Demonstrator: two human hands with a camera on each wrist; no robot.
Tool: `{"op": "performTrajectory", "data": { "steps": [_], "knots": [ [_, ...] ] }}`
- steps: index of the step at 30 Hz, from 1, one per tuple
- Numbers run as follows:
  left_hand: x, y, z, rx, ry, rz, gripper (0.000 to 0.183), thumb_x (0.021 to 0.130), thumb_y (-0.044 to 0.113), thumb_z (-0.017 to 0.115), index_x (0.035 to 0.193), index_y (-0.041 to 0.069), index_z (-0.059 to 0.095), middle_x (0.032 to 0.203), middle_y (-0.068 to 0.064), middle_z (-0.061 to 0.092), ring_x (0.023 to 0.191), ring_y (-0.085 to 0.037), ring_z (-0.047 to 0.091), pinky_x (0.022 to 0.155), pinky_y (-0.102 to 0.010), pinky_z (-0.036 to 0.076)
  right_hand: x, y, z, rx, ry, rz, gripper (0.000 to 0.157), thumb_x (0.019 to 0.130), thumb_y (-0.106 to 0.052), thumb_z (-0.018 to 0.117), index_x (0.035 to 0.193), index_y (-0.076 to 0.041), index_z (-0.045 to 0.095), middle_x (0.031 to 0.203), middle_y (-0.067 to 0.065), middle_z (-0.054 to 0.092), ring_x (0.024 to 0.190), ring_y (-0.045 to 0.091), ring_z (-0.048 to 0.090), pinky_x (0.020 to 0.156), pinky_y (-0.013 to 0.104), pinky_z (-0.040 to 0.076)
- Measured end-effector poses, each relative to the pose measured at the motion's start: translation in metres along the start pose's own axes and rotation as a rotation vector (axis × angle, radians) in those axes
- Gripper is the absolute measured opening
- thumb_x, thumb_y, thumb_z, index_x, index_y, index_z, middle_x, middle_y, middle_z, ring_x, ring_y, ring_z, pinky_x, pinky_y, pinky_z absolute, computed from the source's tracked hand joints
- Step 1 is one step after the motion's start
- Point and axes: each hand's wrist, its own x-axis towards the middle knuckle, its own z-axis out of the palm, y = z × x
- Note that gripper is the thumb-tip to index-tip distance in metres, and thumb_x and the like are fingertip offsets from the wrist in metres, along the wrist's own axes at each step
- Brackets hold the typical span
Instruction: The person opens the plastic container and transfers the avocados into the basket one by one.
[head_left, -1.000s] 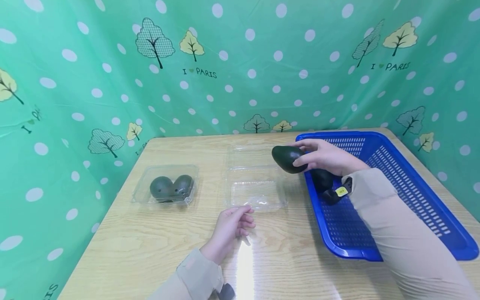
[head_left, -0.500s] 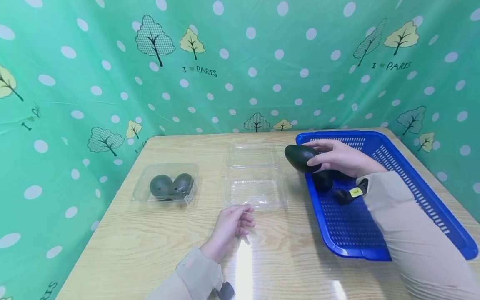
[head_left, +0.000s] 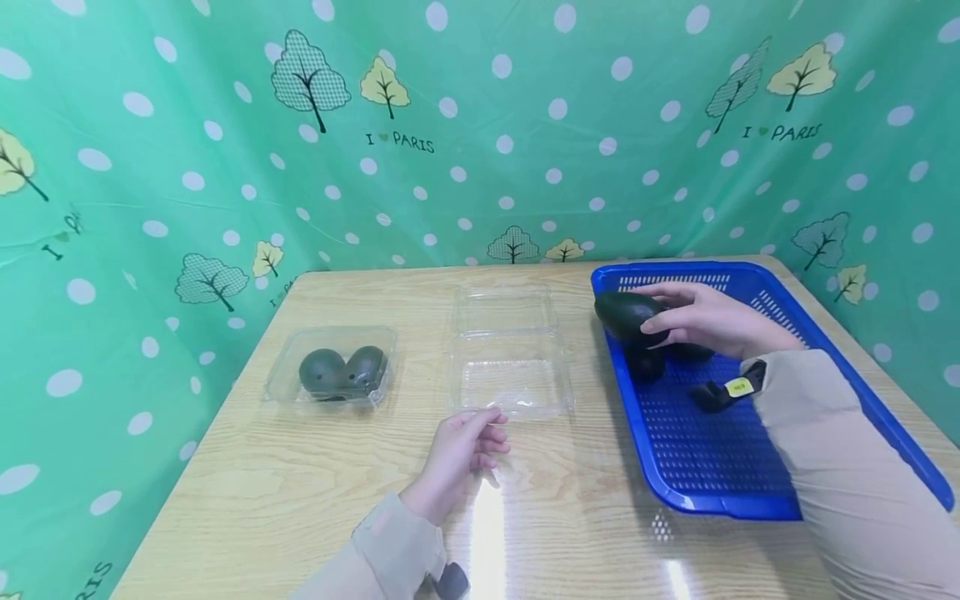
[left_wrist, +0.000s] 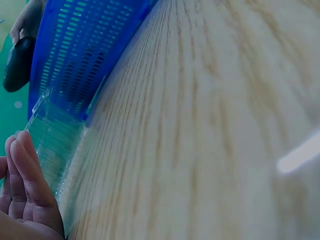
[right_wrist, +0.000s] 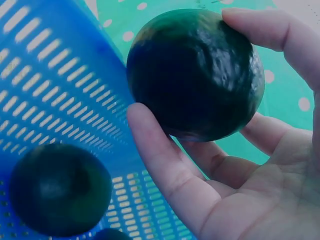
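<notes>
My right hand point(head_left: 701, 321) grips a dark green avocado point(head_left: 628, 315) above the left rim of the blue basket point(head_left: 720, 507). In the right wrist view, thumb and fingers are spread round this avocado point(right_wrist: 195, 75), and another avocado point(right_wrist: 60, 190) lies in the basket below. Close to the front edge of an opened clear plastic clamshell box point(head_left: 513, 383) is my left hand point(head_left: 461, 446), its fingers loosely bent and holding nothing. Whether it touches the box I cannot tell. In the left wrist view, that hand point(left_wrist: 30, 200) has relaxed fingers beside the clear plastic.
At the left of the wooden table point(head_left: 300, 492) stands a clear plastic box point(head_left: 288, 367) with two dark avocados point(head_left: 322, 373) inside. More avocados point(head_left: 643, 363) lie in the basket's left part. A green polka-dot cloth point(head_left: 465, 108) hangs behind the table.
My right hand has moved right with the avocado, from beside the clear box to over the basket's left rim. My left hand and the boxes stay put.
</notes>
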Motion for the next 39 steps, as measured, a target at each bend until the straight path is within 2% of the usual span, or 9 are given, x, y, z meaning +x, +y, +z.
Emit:
{"op": "performTrajectory", "data": {
  "steps": [3,14,23,30,35,39],
  "knots": [
    [0.001,0.002,-0.001,0.002,-0.005,0.004,0.042,0.094,0.035,0.064,0.113,-0.002,0.066,0.076,0.006,0.066,0.07,-0.008,0.067,0.057,-0.017,0.053,-0.002,0.002,-0.006,-0.024,0.011,0.002,0.059,0.09,-0.004,0.066,0.144,-0.008,0.042,0.122,-0.005,0.057,0.104,0.012,0.065,0.086,0.032,0.059],
    [0.004,0.005,-0.003,0.005,-0.009,0.011,0.041,0.094,0.034,0.065,0.112,-0.003,0.066,0.076,0.005,0.066,0.07,-0.009,0.067,0.057,-0.017,0.053,-0.012,0.015,-0.024,-0.133,0.038,0.039,0.064,0.093,-0.012,0.065,0.149,-0.005,0.035,0.125,-0.007,0.054,0.105,0.01,0.063,0.087,0.03,0.058],
    [0.005,0.002,-0.004,0.009,-0.015,0.003,0.042,0.093,0.035,0.065,0.112,-0.002,0.066,0.076,0.006,0.066,0.071,-0.009,0.067,0.057,-0.016,0.053,-0.026,0.03,-0.035,-0.165,0.028,0.047,0.054,0.092,-0.011,0.065,0.141,-0.011,0.044,0.119,-0.014,0.06,0.103,0.009,0.063,0.084,0.03,0.057],
    [0.002,-0.002,-0.005,0.006,-0.021,-0.009,0.042,0.093,0.036,0.065,0.111,-0.002,0.067,0.075,0.006,0.067,0.071,-0.008,0.067,0.057,-0.016,0.053,-0.032,0.044,-0.036,-0.232,-0.028,0.084,0.06,0.089,-0.015,0.066,0.144,-0.005,0.043,0.127,0.0,0.054,0.103,0.016,0.059,0.081,0.036,0.054],
    [0.002,-0.002,-0.003,0.0,-0.019,-0.009,0.042,0.092,0.035,0.066,0.111,-0.002,0.067,0.073,0.007,0.067,0.069,-0.008,0.067,0.055,-0.016,0.053,-0.033,0.049,-0.035,-0.223,-0.098,0.098,0.057,0.087,-0.013,0.067,0.14,-0.006,0.048,0.129,0.006,0.052,0.104,0.021,0.057,0.083,0.037,0.053],
    [0.002,-0.002,-0.003,-0.005,-0.024,-0.009,0.042,0.093,0.035,0.066,0.111,-0.003,0.067,0.073,0.007,0.067,0.069,-0.007,0.067,0.055,-0.015,0.052,-0.032,0.052,-0.033,-0.226,-0.129,0.089,0.055,0.086,-0.013,0.068,0.138,-0.007,0.051,0.133,0.009,0.049,0.103,0.02,0.058,0.083,0.036,0.054]
  ]
}}
